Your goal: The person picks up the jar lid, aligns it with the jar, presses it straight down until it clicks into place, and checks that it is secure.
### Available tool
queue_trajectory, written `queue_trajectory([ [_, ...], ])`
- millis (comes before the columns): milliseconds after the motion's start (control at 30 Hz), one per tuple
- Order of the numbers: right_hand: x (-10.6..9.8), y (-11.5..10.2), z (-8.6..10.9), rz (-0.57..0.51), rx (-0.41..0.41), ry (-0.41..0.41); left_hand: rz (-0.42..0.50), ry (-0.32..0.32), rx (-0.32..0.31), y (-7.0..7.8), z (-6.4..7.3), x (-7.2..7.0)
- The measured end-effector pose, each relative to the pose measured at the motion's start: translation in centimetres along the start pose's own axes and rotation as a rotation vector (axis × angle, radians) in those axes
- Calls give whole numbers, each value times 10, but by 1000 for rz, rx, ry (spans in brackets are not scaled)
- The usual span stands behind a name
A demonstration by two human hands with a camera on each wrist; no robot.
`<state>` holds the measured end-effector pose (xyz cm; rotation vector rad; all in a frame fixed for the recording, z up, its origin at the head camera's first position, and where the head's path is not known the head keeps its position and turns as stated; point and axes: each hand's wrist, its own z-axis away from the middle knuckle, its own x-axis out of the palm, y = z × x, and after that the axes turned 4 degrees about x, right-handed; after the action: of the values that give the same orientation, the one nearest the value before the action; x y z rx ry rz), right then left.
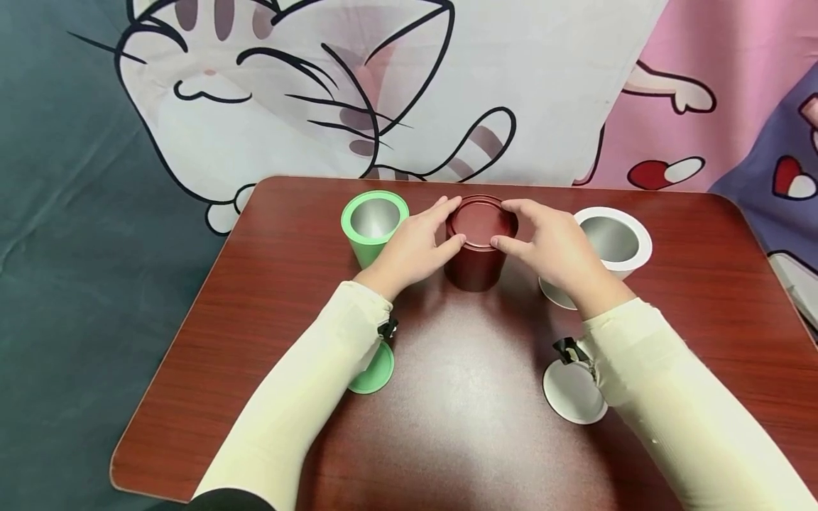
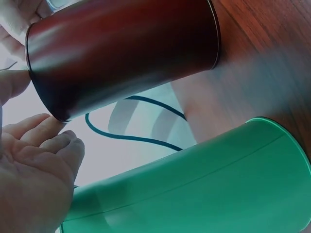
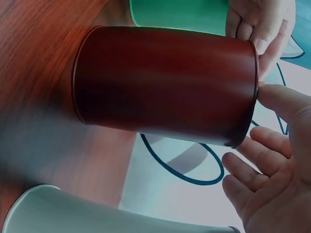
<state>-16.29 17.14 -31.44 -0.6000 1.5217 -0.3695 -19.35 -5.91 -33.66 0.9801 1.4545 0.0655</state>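
A dark red cup (image 1: 476, 273) stands upright at the back middle of the table, its round dark red lid (image 1: 482, 221) on top. My left hand (image 1: 415, 245) holds the lid's left edge, thumb at the front and fingertips farther back. Mirroring it, my right hand (image 1: 556, 248) holds the right edge between thumb and forefinger. In the right wrist view, the right thumb (image 3: 279, 99) meets the rim while the other fingers spread loosely behind it. Close by the left hand is a lidless green cup (image 1: 367, 248); a lidless white cup (image 1: 641, 241) stands behind the right hand.
A green lid (image 1: 377, 372) lies flat on the table under the left forearm. Beside the right wrist lies a white lid (image 1: 571, 394). Behind the table's (image 1: 466, 440) back edge hangs a cloth (image 1: 543, 64) printed with a cartoon cat.
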Motion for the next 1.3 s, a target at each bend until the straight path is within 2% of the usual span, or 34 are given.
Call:
queue_trajectory([
  [167, -2, 0, 3, -10, 6, 16, 23, 14, 2, -1, 2, 2],
  [433, 1, 1, 4, -25, -29, 36, 27, 9, -1, -2, 5, 3],
  [800, 4, 3, 8, -12, -34, 59, 47, 2, 5, -2, 12, 2],
  [1067, 9, 1, 17, -16, -37, 81, 22, 6, -5, -5, 24, -3],
  [1300, 15, -3, 27, -42, -92, 143, 25, 13, 9, -7, 39, -7],
])
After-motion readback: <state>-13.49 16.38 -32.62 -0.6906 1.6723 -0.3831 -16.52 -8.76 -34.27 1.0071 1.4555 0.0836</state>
